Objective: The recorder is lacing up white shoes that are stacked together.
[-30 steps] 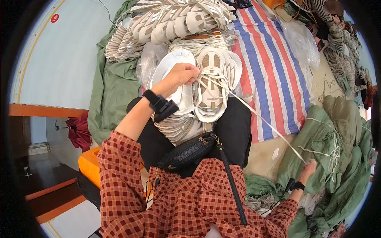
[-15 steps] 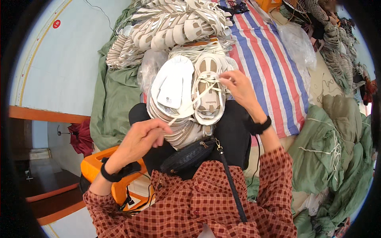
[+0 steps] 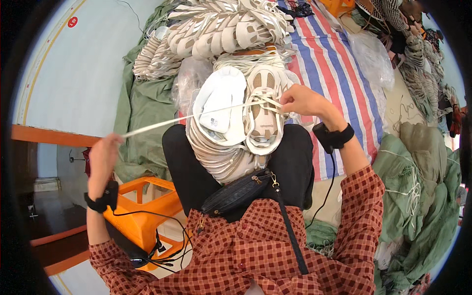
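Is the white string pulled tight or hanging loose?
Tight: the string runs straight from the left hand to the right hand.

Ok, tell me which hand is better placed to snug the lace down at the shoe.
Right. The right hand sits at the lace crossing on the top shoe. The left hand is far out to the side, holding the lace end taut.

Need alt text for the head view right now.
Left hand pulls a white flat lace taut, while right hand holds it at a beige strappy sandal upper atop a lap stack, beside a white insole.
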Motion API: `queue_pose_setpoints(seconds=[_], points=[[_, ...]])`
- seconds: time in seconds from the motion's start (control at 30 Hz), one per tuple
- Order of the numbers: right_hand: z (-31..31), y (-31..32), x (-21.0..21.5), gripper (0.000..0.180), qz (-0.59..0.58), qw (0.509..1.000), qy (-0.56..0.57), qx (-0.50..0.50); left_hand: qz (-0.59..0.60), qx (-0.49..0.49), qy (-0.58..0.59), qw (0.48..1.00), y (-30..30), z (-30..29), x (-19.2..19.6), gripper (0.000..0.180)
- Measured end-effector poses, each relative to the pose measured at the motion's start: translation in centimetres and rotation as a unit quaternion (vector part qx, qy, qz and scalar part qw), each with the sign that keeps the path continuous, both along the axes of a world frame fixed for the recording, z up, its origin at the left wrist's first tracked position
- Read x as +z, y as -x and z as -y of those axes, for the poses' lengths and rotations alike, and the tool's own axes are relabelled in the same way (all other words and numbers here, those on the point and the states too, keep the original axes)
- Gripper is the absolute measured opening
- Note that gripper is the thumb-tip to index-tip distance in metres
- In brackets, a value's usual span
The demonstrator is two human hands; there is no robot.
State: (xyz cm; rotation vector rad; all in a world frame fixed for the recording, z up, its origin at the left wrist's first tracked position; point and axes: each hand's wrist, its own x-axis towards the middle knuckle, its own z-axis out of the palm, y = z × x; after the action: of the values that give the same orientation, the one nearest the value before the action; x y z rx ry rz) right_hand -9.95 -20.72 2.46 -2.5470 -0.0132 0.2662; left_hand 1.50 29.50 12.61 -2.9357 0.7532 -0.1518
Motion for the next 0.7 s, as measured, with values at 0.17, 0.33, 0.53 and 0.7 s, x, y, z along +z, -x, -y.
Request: queue_pose_setpoints(seconds=[0.17, 0.33, 0.53, 0.7], points=[[1.7, 0.5, -2.4, 0.016, -0.1, 0.934, -0.342, -0.016, 0.082, 0.194, -0.055, 0.976, -4.9, -13.9, 2.5, 0.013], [-1.2, 0.3, -5.1, 0.019, 0.059, 0.892, -0.437, -0.097, 0.139, 0.298, -0.127, 0.936, -6.7, -23.6, 2.6, 0.016], [-4.7, -1.7, -4.1, 0.022, 0.322, 0.937, -0.122, -0.061, -0.022, 0.051, 0.036, 0.998, -6.6, -8.6, -1.4, 0.019], [-5.6, -2.2, -3.9, 0.027, 0.35, 0.934, 0.077, 0.007, -0.017, -0.214, 0.284, 0.934, -2.0, 12.9, -4.7, 0.025]])
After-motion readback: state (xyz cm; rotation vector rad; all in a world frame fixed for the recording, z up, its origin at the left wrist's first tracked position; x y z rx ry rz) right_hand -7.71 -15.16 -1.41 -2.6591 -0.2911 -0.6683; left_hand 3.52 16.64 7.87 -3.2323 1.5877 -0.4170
